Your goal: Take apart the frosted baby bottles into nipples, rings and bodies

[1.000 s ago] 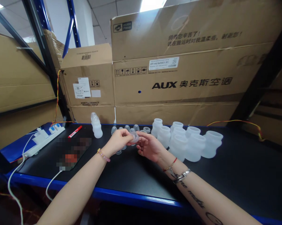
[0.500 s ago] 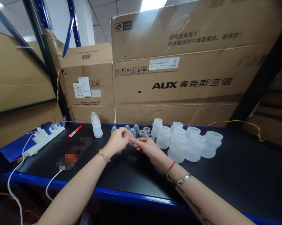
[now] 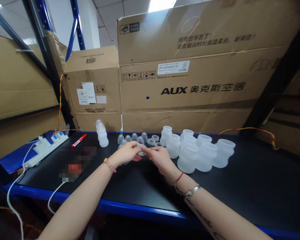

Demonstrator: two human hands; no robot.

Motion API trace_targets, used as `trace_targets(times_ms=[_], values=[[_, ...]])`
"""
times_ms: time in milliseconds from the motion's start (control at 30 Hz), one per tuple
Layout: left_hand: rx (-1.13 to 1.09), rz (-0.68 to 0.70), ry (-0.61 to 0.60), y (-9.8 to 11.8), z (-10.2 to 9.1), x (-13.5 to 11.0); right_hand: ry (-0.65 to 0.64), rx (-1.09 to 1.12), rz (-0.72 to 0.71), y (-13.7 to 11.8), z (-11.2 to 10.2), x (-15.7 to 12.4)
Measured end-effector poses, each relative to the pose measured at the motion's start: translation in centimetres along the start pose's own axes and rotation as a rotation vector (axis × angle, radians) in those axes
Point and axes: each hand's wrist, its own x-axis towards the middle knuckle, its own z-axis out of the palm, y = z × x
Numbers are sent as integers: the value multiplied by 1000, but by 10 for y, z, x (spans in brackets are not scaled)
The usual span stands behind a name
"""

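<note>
Both hands meet above the black tabletop and pinch a clear bottle ring (image 3: 141, 151), its details partly hidden by the fingers. My left hand (image 3: 128, 152) grips its left side, while the thumb and fingers of my right hand (image 3: 159, 156) close on its right side. Just behind and left stand several clear dome caps (image 3: 134, 137). A few loose clear rings (image 3: 151, 142) lie behind my right hand. To the right is a group of open, frosted baby bottles (image 3: 187, 156). One capped bottle (image 3: 102, 135) stands upright at the back left.
A red marker (image 3: 79, 140) and a blurred flat device (image 3: 77, 165) with a white cable lie on the left. A power strip (image 3: 47, 150) runs along the left edge. Large cardboard sheets (image 3: 189, 110) wall off the back. The table's blue edge (image 3: 140, 208) is nearest me.
Both hands have shifted slightly right and lower with the ring, which has tilted between the fingers. More dome caps now show behind the left hand.
</note>
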Motion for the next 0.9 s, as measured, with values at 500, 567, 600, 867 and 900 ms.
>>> trace_targets(times_ms=[500,567,600,867,900], values=[[658,244,296,5,16,-11,131,-437,-130,-7,9,-9],[595,240,283,3,14,-9,136,-423,-143,-7,10,-11],[541,231,267,2,13,-7,137,-412,-148,-7,10,-11],[365,248,180,-9,3,6,122,-310,-143,-4,5,0],[387,272,175,-10,2,6,100,-288,-107,-3,4,1]])
